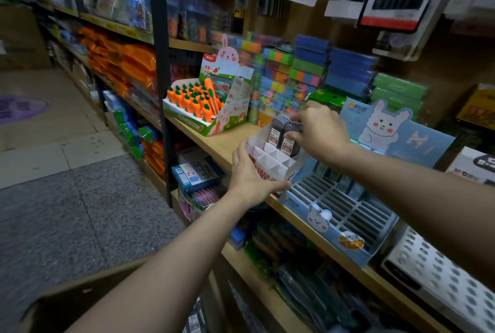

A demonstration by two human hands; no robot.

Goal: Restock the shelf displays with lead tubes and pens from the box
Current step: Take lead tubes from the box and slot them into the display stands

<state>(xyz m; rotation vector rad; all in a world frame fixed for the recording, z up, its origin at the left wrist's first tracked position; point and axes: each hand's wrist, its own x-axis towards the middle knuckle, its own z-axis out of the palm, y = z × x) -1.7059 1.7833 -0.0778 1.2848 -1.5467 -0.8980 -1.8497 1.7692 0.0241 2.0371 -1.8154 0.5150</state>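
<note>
White display box (270, 161), hands (320, 129) gripping lead tubes (284, 135)

White cardboard display box (270, 164) with red print on the front, standing on the wooden shelf (214, 142) near its front edge, tilted slightly. Divided inside by white partitions into small cells; front cells bare, rear cells filled. Dark grey lead tubes (284, 134) with white-and-red labels, upright in the back rows, packed side by side. Just beside on the right, a pale blue rabbit-printed display tray (334, 228) with many narrow slots, mostly unfilled, a few pale items at its back. Brown cardboard box (80, 298) low in the foreground, flap open, contents not visible.
</note>
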